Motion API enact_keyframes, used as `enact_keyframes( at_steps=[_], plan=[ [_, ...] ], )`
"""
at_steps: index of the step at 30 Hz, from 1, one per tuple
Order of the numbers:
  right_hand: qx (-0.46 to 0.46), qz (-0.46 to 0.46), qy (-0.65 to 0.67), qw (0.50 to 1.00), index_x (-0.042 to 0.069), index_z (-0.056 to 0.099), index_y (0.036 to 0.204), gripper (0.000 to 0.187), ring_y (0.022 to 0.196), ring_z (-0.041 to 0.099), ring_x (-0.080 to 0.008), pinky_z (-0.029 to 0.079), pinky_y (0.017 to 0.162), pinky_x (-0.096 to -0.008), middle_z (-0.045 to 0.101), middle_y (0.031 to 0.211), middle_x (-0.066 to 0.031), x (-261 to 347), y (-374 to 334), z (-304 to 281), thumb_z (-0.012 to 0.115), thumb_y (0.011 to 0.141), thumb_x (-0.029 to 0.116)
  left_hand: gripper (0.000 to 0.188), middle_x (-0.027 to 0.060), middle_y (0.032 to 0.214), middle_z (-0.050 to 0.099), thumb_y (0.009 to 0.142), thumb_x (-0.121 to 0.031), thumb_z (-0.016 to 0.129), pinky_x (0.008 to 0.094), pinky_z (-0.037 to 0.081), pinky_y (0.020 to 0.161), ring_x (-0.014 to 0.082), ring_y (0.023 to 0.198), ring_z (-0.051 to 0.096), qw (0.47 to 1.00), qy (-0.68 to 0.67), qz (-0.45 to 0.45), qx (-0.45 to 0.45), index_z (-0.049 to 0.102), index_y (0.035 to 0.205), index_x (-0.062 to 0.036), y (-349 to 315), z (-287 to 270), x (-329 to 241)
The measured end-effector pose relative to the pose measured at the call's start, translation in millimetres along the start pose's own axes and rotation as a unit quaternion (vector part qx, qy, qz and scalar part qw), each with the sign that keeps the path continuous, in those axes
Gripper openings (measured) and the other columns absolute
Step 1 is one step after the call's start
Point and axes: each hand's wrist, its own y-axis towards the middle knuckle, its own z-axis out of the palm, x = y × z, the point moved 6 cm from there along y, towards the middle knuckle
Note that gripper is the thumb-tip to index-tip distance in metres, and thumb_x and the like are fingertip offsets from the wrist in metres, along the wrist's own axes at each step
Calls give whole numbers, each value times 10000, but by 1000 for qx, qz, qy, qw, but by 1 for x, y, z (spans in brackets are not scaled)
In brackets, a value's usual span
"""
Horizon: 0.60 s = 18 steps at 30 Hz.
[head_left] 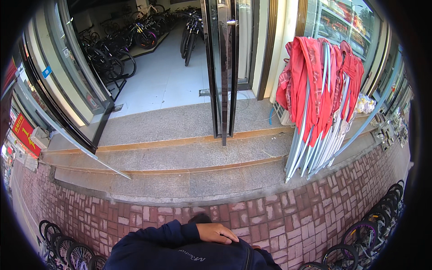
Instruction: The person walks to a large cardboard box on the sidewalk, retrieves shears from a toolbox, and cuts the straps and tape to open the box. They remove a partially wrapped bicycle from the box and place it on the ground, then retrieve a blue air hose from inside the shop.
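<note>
My left hand (218,233) lies across the front of my dark navy jacket (180,255), fingers stretched to the right and nearly flat against the cloth. Its fingertips are close to the jacket's zip (248,259). Nothing shows in that hand. At the jacket's right edge is a small patch of skin (256,246), perhaps part of my right hand; its fingers are hidden. Just beyond my left wrist, a dark rounded shape (200,218) shows above the paving; I cannot make out what it is.
Stone steps (189,150) rise from red brick paving (265,225) to an open glass door (221,72). Inside stand several bicycles (191,33). Red fabric on folded metal frames (315,90) leans at the right. Bicycle wheels (80,256) line both lower sides. A slanting pole (92,153) meets the steps.
</note>
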Motion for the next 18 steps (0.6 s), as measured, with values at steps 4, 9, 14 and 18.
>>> enact_keyframes(
  at_steps=[4, 9, 14, 18],
  plan=[
    [-9, 35, 27, 999, 156, 674, 1139, 413, 1135, 600, -302, 472, 946, -447, 659, 1155, -128, -22, -13, -45, 529, 867, 430, 333, 123, 1215, 641, 973, -250, 552, 322, 435, 976, 236, 1133, 592, 998, -4, -56, 10, 637, 1184, -7, 35, -4, 17],
    [-23, 72, 76, 994, 150, 680, 1118, 394, 1105, 614, -304, 488, 917, -449, 672, 1115, -128, -63, -36, -74, 541, 865, 418, 282, 125, 1069, 682, 917, -220, 603, 331, 484, 877, 244, 1001, 643, 994, 98, -12, 39, 670, 1095, -11, 85, -15, 8],
    [-21, 135, 154, 979, 144, 686, 1097, 375, 1076, 629, -305, 503, 888, -451, 684, 1075, -128, -101, -86, -36, 552, 863, 405, 217, 97, 1005, 690, 882, -194, 640, 333, 489, 851, 242, 957, 649, 991, 113, 2, 69, 696, 1026, -42, 156, -42, 6],
    [-12, 192, 241, 951, 139, 691, 1080, 361, 1053, 640, -307, 515, 864, -453, 694, 1043, -128, -89, -128, -17, 561, 861, 395, 195, 75, 982, 686, 853, -166, 681, 309, 487, 859, 203, 946, 644, 990, 102, -8, 100, 708, 1002, -44, 231, -75, -3]
  ],
)
